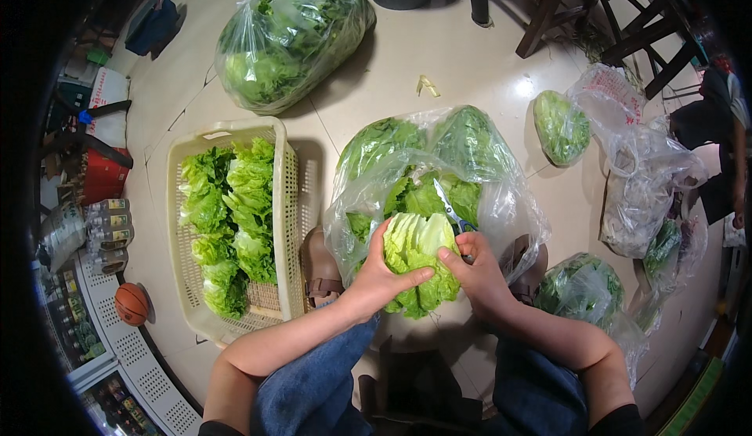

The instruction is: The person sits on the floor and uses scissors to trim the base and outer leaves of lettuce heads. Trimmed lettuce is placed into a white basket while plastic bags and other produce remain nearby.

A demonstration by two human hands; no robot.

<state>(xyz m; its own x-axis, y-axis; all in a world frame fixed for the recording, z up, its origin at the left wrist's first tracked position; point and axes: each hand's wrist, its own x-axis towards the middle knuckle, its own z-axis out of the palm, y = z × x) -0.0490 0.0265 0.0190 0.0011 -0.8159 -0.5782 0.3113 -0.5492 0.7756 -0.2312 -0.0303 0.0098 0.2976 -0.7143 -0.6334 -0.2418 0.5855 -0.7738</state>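
Between my knees I hold a stack of pale green lettuce leaves (pixel 420 260) in both hands. My left hand (pixel 390 274) grips its left side, with the thumb across the front. My right hand (pixel 479 268) pinches the right edge and also keeps a pair of scissors (pixel 447 204), blades pointing up and away from me. The scissors' dark blue handles are partly hidden by my fingers. Just beyond lies a large clear plastic bag (pixel 505 195), its mouth spread towards me, with leafy lettuce (pixel 420 192) inside.
At my left stands a cream plastic basket (pixel 286 224) with two rows of lettuce (pixel 252 201). A tied bag of greens (pixel 294 42) lies farther off. Right are a wrapped cabbage (pixel 561 127) and more bagged greens (pixel 581 289). A basketball (pixel 131 304) rests far left; wooden stools (pixel 546 13) stand at the back.
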